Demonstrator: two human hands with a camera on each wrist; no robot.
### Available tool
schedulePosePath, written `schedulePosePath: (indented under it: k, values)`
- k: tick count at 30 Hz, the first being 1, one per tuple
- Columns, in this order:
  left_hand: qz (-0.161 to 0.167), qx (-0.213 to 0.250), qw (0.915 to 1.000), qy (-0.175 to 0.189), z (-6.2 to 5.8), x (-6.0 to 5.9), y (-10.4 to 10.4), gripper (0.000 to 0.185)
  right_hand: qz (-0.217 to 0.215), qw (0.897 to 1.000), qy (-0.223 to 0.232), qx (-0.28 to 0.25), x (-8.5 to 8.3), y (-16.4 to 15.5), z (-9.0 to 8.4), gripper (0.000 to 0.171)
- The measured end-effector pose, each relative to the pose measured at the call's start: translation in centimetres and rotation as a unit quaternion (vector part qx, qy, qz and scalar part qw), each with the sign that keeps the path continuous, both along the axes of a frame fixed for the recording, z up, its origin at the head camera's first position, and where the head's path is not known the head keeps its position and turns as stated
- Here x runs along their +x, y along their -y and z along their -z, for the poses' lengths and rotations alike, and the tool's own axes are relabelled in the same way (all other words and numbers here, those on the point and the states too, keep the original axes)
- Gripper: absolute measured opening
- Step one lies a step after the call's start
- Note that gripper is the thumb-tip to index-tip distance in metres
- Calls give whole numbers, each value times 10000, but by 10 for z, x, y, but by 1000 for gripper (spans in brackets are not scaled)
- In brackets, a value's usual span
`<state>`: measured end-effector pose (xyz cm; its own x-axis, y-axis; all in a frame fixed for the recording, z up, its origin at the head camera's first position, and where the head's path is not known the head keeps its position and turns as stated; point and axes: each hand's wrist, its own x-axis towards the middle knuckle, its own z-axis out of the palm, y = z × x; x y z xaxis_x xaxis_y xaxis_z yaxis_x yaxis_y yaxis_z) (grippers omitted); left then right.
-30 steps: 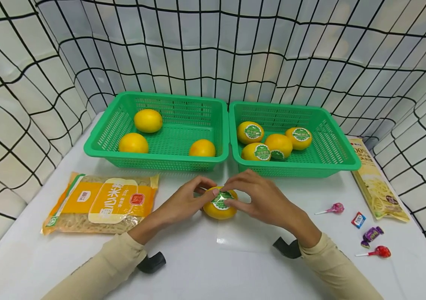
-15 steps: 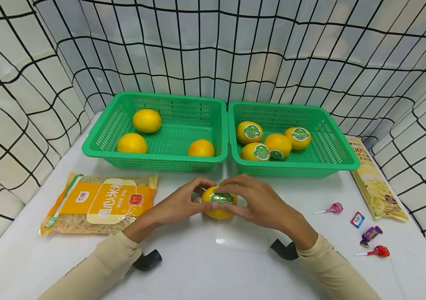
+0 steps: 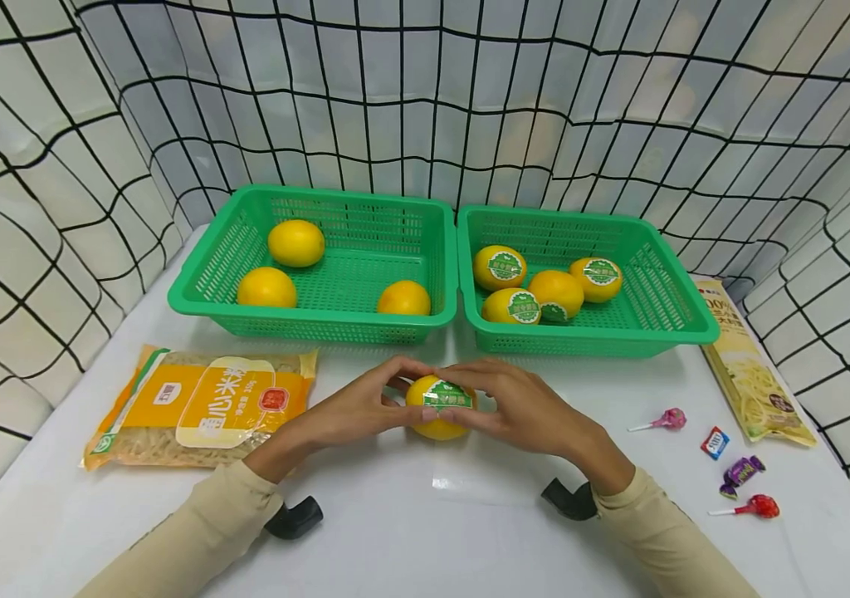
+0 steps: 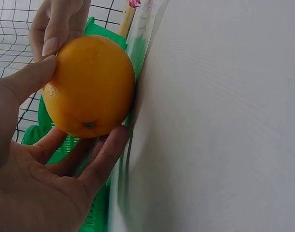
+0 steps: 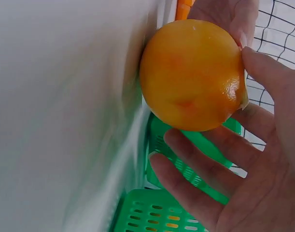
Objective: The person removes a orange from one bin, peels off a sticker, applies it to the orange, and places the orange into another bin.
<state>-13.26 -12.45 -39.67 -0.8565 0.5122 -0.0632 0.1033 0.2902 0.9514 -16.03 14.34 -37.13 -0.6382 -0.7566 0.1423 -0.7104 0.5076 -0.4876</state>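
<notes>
An orange [image 3: 438, 407] with a green round sticker [image 3: 446, 394] on top sits just above the white table, in front of the two baskets. My left hand [image 3: 373, 403] holds it from the left, thumb on top. My right hand [image 3: 509, 403] holds it from the right, thumb pressing the sticker's edge. The left wrist view shows the orange [image 4: 89, 87] between my thumb and fingers, and in the right wrist view the orange [image 5: 193, 75] lies against my right thumb with the fingers curved under it.
The left green basket [image 3: 320, 320] holds three plain oranges. The right green basket [image 3: 597, 340] holds several stickered oranges. A noodle packet [image 3: 204, 403] lies left, a pasta bag [image 3: 754, 374] right, with lollipops [image 3: 660, 419] and candies [image 3: 740, 472] beside it. A clear backing sheet [image 3: 473, 486] lies near me.
The orange was lifted slightly off the table and turned between both hands. My right fingers slid from on top of the sticker to its side.
</notes>
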Motion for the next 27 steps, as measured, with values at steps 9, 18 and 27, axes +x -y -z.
schedulePosePath:
  k: [9, 18, 27]
  values:
    - [-203, -116, 9997, 53, 1, 0, 1, 51, 540, 9976, -319, 291, 13, 12, 1, 70]
    - [-304, 327, 9974, 557, 6, -2, -6, 50, 1083, 9899, -813, 426, 27, 23, 9, 77]
    - [-589, 439, 9952, 649, 2, 0, -13, 48, 1201, 9897, -721, 298, 27, 16, -2, 76]
